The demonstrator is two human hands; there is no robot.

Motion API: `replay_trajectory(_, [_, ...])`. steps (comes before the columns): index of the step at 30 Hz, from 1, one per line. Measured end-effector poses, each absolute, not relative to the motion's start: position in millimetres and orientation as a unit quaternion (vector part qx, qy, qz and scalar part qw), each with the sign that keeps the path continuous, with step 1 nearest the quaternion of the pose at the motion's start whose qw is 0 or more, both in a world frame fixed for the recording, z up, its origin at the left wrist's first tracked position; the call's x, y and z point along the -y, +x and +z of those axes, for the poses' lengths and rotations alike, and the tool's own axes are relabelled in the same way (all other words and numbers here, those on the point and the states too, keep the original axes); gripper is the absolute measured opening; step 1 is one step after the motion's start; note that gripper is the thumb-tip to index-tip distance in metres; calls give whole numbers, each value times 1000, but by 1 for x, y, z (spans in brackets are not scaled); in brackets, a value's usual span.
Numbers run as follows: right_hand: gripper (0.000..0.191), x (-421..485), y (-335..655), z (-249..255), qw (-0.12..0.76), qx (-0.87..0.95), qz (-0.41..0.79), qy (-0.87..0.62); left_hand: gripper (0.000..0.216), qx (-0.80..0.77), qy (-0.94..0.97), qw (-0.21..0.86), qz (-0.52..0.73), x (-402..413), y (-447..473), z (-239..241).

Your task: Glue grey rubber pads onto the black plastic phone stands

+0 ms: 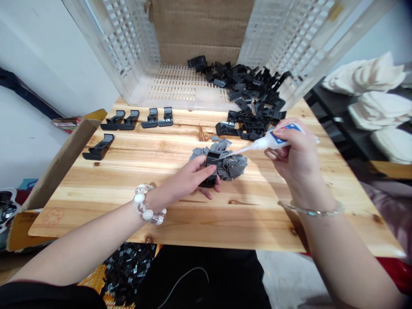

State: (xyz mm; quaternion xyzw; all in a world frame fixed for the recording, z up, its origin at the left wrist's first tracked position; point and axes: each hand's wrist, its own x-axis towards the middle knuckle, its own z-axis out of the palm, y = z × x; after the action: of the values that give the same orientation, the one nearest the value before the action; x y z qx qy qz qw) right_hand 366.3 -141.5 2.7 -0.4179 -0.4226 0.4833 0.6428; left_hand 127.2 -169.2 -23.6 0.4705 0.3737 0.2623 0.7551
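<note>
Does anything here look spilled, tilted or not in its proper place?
Yes. The white crate lies on its side at the far edge of the wooden board, and black parts spill from it onto the wood. The left hand holds a black clip, the right hand a glue bottle; both look normal.

Set out singly on one wooden counter [225, 214]: five black clips [98, 149]. A sixth clip [210, 165] in the left hand [189, 178], one glue bottle [280, 138] in the right hand [294, 154]. Two bracelets [148, 210], one per wrist. One white crate [128, 56]. Heaped clips [254, 92] and grey pads [234, 165] too many to count.
</note>
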Motion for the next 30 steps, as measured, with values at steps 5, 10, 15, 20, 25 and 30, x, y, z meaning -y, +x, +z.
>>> replay_trajectory(5, [16, 142, 367, 3, 648, 421, 481, -414, 15, -370, 475, 755, 262, 170, 127, -24])
replay_trajectory(10, [17, 143, 366, 4, 648, 418, 484, -414, 17, -375, 473, 753, 263, 170, 127, -23])
replay_trajectory(15, [17, 143, 365, 5, 648, 416, 486, -414, 18, -372, 474, 754, 263, 170, 127, -23])
replay_trajectory(20, [17, 144, 365, 5, 645, 424, 482, -414, 20, -373, 473, 754, 262, 171, 126, -23])
replay_trajectory(25, [17, 143, 365, 3, 643, 429, 473, -424, 19, -372, 473, 754, 262, 171, 127, -22])
replay_trajectory(30, [16, 143, 365, 3, 643, 431, 468, -427, 18, -373, 472, 755, 261, 170, 127, -22])
